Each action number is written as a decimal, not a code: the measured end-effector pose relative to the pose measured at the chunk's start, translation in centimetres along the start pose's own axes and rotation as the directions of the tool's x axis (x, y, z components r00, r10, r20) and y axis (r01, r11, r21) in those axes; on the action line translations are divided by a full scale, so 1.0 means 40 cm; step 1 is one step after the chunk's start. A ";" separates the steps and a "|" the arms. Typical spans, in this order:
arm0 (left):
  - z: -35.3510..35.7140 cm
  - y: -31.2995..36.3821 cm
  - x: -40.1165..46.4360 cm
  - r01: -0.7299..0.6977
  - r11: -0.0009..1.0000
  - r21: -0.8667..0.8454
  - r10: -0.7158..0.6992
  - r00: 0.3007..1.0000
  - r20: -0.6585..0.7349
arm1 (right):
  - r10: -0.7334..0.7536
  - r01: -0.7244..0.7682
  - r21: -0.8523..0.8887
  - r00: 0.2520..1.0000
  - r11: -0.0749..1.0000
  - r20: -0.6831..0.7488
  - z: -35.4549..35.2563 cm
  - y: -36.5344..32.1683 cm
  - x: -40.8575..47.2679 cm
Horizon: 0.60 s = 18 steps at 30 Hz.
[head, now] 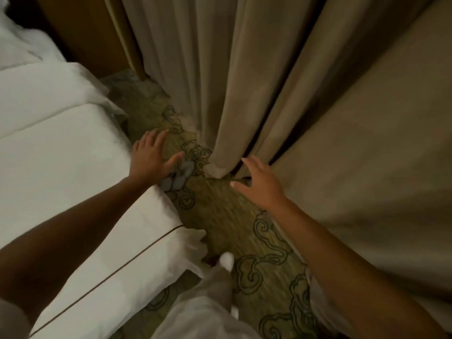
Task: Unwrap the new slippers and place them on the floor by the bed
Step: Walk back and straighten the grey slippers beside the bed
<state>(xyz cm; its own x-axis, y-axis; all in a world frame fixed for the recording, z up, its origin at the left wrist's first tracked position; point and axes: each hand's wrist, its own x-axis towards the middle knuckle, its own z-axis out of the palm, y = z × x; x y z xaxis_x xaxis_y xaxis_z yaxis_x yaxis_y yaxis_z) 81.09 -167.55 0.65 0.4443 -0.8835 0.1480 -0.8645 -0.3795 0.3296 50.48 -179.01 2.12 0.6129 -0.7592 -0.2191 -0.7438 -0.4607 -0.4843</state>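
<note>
A pair of pale grey-blue slippers (178, 177) lies side by side on the patterned carpet, close to the edge of the white bed (61, 172). My left hand (152, 155) hovers above them with its fingers spread, covering part of the pair, and holds nothing. My right hand (259, 182) is open too, fingers apart, out over the carpet to the right of the slippers and close to the curtain. No wrapper is visible in either hand.
Heavy beige curtains (305, 106) hang on the right and reach the floor. The green carpet (227, 221) forms a narrow strip between bed and curtains. My leg in pale trousers and a white-socked foot (226, 261) stand on it below.
</note>
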 end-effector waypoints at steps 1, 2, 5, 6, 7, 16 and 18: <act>0.018 -0.008 0.024 0.039 0.999 0.005 -0.039 0.999 0.001 | -0.033 0.033 0.006 0.999 0.999 0.017 -0.003 -0.006 0.050; 0.040 -0.015 0.052 0.077 0.997 0.010 -0.077 0.997 0.011 | -0.062 0.061 0.011 0.998 0.998 0.034 -0.003 -0.012 0.100; 0.106 -0.037 0.150 0.160 0.986 -0.037 -0.158 0.986 0.058 | -0.122 0.123 -0.009 0.989 0.992 0.080 -0.002 -0.019 0.244; 0.120 -0.048 0.186 0.182 0.982 -0.052 -0.178 0.981 0.073 | -0.122 0.124 -0.016 0.988 0.992 0.095 -0.005 -0.022 0.292; 0.127 -0.060 0.220 0.213 0.975 -0.066 -0.207 0.974 0.087 | -0.119 0.121 -0.019 0.987 0.992 0.108 -0.008 -0.024 0.340; 0.152 -0.219 0.337 0.437 0.898 -0.061 -0.434 0.899 0.058 | -0.225 0.246 -0.026 0.918 0.969 0.326 0.057 -0.122 0.714; 0.194 -0.259 0.356 0.483 0.874 -0.055 -0.480 0.876 0.051 | -0.242 0.271 -0.024 0.893 0.962 0.380 0.115 -0.133 0.789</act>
<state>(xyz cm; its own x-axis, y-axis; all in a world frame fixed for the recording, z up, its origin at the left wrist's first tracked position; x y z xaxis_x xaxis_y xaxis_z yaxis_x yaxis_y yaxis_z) 94.53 -178.33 -7.88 0.7924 -0.6052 -0.0759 -0.5284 -0.7432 0.4104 75.02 -198.40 -6.12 0.8287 -0.3914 -0.4002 -0.5558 -0.6600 -0.5054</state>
